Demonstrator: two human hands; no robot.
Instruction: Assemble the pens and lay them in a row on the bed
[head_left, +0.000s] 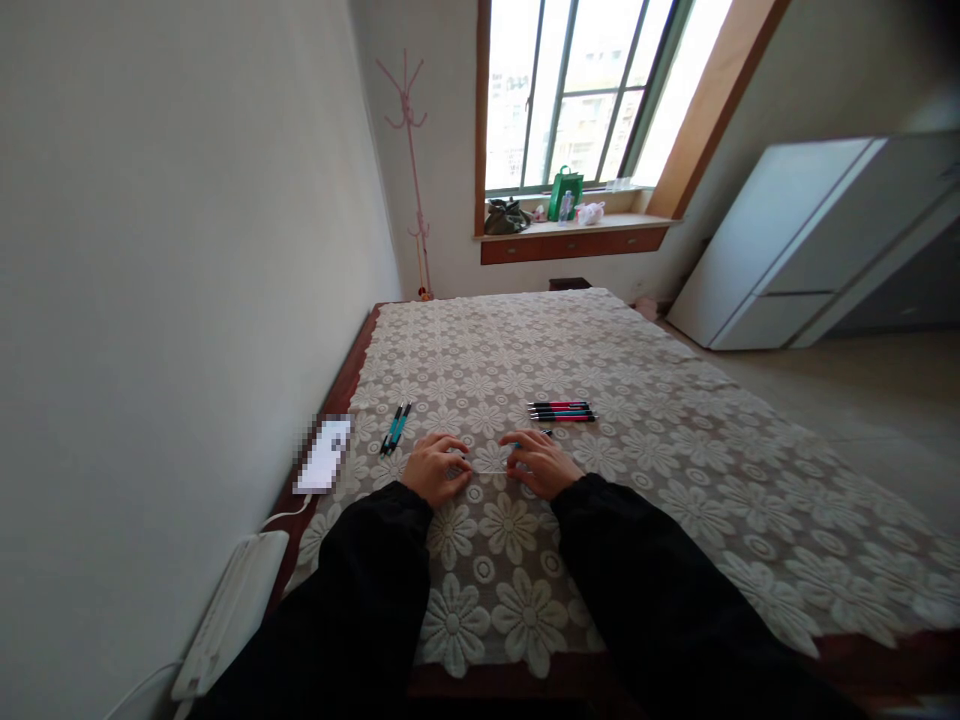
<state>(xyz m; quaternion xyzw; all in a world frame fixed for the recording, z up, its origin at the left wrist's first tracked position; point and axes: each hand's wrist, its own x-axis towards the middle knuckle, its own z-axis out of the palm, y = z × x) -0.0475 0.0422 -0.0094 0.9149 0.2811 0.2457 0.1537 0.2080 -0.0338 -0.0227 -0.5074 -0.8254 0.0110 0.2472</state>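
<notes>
My left hand (435, 467) and my right hand (541, 463) rest on a table under a lace cloth with flower shapes (600, 350). Between them runs a thin pale rod (491, 470), like a pen refill, with the fingers of each hand pinching one end. My right hand also holds a teal pen body (541, 434), whose tip shows past the fingers. Two teal pens (395, 428) lie just left of my left hand. A row of red and black pens (562, 410) lies a little beyond my right hand.
A white blurred-out card or phone (324, 456) lies at the table's left edge by the wall. A white device with a cable (229, 610) sits lower left. Farther off are a pink coat stand (411, 150), a window sill with bags (570, 222) and a white cabinet (810, 240).
</notes>
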